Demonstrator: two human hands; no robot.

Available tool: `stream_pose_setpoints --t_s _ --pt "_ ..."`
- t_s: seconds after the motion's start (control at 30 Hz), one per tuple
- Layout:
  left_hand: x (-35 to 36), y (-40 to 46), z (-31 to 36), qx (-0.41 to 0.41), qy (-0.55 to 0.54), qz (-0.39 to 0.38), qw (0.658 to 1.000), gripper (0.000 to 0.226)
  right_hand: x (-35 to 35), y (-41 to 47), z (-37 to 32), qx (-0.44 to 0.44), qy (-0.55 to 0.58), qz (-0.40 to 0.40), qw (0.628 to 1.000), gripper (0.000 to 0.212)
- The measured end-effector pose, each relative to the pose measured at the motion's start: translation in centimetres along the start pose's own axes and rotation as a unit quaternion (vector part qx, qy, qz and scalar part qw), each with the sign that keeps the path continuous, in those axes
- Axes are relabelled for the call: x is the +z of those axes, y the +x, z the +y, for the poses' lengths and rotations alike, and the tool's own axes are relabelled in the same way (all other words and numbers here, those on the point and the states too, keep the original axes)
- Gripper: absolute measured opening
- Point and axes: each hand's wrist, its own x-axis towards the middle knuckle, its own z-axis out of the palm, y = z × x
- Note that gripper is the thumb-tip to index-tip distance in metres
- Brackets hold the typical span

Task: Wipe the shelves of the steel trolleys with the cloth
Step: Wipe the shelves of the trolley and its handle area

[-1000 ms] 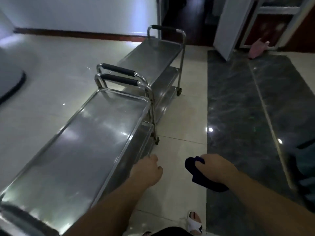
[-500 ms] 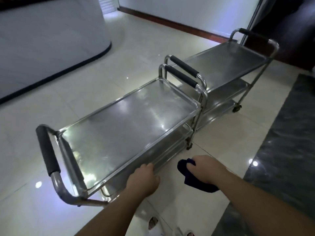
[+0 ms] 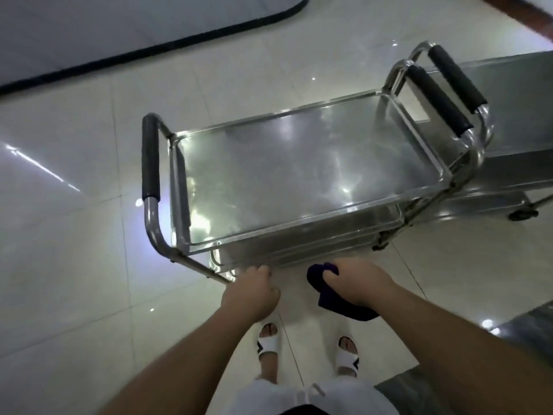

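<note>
Steel near trolley [image 3: 299, 181] now sits almost square-on below the camera, long side facing the person; half a second ago it ran diagonally away, and the view has tipped down enough that both white slippers [image 3: 269, 342] show on the pale tiled floor [image 3: 74, 265]. Second trolley [image 3: 514, 115] is cut off at the right edge, its padded handle just beside the near one's. Both hands have kept their places at the front edge. Left hand [image 3: 254, 293] has fingers curled, knuckles up, at the rim of a lower shelf [image 3: 299, 247] near the left corner; can't tell if it grips the rim or only touches it. Right hand [image 3: 359, 284] holds the dark blue cloth [image 3: 326, 290] bunched under the palm, fingers curled over it, cloth sticking out toward the left and hanging below the wrist. Cloth is just in front of the lower shelf edge, apart from the steel, level with the left hand and near it. Top shelf [image 3: 314, 163] is bare, glare streaks across it.
</note>
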Motion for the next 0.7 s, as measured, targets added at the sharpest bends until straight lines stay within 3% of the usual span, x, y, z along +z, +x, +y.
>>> stream_pose_setpoints --t_s 0.27,0.53,0.7 --pt "7.4 -3.9 -1.2 -0.152 -0.071 -0.021 0.986 0.049 5.1 2.7 1.9 -0.068 -0.009 -0.098 0.993 0.033" --pt "14.3 -4.6 -6.2 -0.194 -0.107 -0.037 0.975 0.050 12.4 4.4 1.4 -0.071 0.007 -0.125 0.990 0.035" --pt "19.7 -1.1 -11.6 -0.192 -0.139 -0.029 0.971 0.050 20.1 8.6 -0.4 -0.021 0.086 -0.116 0.989 0.037"
